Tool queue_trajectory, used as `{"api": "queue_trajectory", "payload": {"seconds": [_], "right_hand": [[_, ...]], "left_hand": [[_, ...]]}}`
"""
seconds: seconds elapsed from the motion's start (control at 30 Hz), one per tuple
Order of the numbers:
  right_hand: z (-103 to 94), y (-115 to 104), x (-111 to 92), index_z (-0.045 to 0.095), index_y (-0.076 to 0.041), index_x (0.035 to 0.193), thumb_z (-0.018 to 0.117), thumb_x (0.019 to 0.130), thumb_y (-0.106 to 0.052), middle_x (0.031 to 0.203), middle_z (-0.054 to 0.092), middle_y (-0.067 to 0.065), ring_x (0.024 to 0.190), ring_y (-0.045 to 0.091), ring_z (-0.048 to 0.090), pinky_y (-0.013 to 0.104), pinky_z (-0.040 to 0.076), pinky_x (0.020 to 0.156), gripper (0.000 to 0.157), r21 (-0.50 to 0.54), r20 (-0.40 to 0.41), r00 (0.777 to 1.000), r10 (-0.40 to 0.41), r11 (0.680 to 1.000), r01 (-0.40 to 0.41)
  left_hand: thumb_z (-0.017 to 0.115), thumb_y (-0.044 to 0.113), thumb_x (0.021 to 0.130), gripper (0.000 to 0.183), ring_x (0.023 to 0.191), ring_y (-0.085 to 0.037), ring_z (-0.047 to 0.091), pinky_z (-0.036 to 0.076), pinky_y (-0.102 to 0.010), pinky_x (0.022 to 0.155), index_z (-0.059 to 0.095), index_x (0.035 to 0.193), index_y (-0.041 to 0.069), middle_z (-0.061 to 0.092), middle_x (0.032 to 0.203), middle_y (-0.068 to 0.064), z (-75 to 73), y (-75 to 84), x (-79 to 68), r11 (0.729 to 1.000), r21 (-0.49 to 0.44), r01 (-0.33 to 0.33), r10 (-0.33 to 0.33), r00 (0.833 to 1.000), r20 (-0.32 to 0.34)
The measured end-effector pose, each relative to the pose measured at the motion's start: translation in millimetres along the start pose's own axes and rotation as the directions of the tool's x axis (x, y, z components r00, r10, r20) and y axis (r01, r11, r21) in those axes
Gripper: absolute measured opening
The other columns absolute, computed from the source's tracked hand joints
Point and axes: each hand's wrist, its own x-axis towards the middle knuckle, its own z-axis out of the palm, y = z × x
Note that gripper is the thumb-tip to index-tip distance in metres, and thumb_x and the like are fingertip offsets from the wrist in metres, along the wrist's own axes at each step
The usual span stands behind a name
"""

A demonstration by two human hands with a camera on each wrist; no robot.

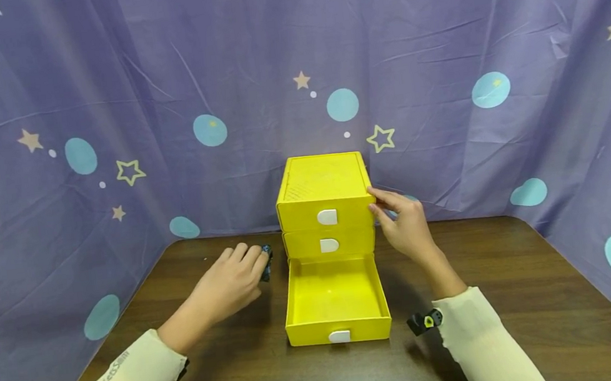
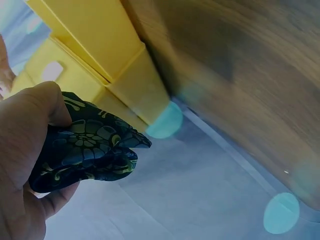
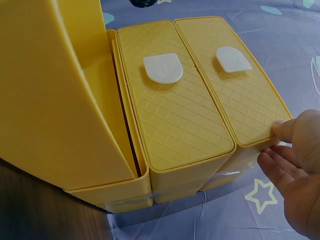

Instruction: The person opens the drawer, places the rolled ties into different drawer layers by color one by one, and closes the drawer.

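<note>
My left hand grips a folded dark cloth with a yellow-green floral pattern, left of the yellow drawer cabinet. Only a small edge of that cloth shows past the fingers in the head view. The bottom drawer is pulled out, and its visible floor is bare. Above it the middle drawer and top drawer are pushed in, each with a white tab handle. At the cabinet's upper right corner, my right hand holds the edge, thumb and fingertips touching it.
The cabinet stands on a dark brown wooden table. Behind and at both sides hangs a purple curtain with stars and blue ovals. The pulled-out drawer juts toward me between my two arms.
</note>
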Motion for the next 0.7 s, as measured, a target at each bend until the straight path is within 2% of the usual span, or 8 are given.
{"api": "queue_trajectory", "payload": {"seconds": [0.47,0.7], "right_hand": [[0.6,1.4,-0.7,0.071,0.003,0.125,0.075,0.090,0.002,0.114,0.074,0.017,0.091,0.029,0.074,0.042,0.060,0.083,0.035,0.005,0.000,1.000,-0.008,1.000,0.008],[0.0,0.5,-0.1,0.072,0.003,0.125,0.075,0.090,0.003,0.115,0.074,0.018,0.091,0.030,0.074,0.039,0.060,0.082,0.035,0.009,-0.002,1.000,-0.016,1.000,0.016]], "left_hand": [[0.087,0.038,0.071,0.068,0.085,-0.030,0.055,0.050,-0.036,0.064,0.061,0.120,-0.001,0.059,0.106,-0.014,-10.9,22.3,17.4,0.998,-0.048,-0.036,0.031,0.995,-0.097],[0.070,0.025,0.079,0.048,0.083,-0.029,0.054,0.048,-0.035,0.062,0.063,0.118,-0.001,0.060,0.105,-0.013,-11.3,33.8,28.2,0.997,-0.062,-0.034,0.024,0.987,-0.161]]}}
